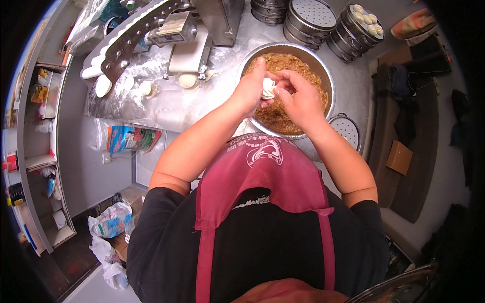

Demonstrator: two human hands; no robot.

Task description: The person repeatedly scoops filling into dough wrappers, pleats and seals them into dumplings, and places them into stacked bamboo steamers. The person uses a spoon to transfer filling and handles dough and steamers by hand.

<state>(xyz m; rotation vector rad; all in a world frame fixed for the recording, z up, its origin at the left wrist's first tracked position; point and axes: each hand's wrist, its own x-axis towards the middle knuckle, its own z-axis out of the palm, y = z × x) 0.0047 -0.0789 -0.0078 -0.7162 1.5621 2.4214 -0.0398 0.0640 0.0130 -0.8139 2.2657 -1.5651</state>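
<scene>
Above a large metal bowl [330, 81] of brown minced filling [278, 115], a pleated white dough bun [268, 89] sits in my left hand [248, 89]. That hand cups the bun, its thumb pointing up and away from me. Fingers and thumb of my right hand [301, 94] pinch the bun's folded edge from the right. The underside of the bun is hidden by the left palm. Round dough wrappers [188, 81] lie stacked at the end of a small conveyor belt [188, 57], with another stack of wrappers [147, 89] farther left on the floured steel table [166, 110].
Stacked metal steamers [308, 22] stand behind the bowl; the right-hand steamer stack [346, 38] carries several finished buns [365, 19]. A perforated steamer tray [344, 130] lies right of the bowl. The dough machine [172, 30] occupies the back left. Shelves [41, 151] line the left side.
</scene>
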